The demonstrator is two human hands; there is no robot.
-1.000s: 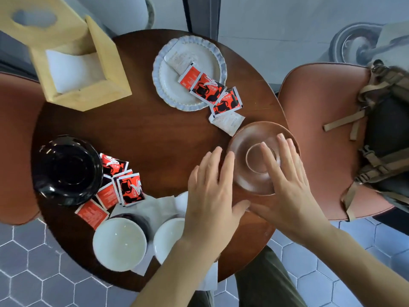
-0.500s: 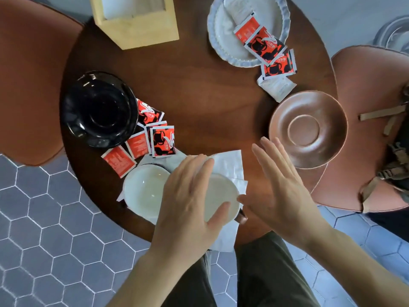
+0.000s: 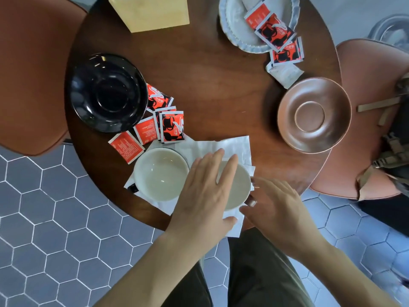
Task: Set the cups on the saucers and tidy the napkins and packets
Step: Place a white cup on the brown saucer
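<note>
Nearest, our left hand (image 3: 204,193) lies flat with straight fingers over the right cup (image 3: 238,187), holding nothing. Our right hand (image 3: 278,209) is at that cup's right side, fingers curled at its handle; whether they grip it we cannot tell. The left cup (image 3: 160,173) stands beside it, both on white napkins (image 3: 234,145). Farther off lie red packets (image 3: 163,120), the black saucer (image 3: 106,91) left, the brown saucer (image 3: 314,115) right.
</note>
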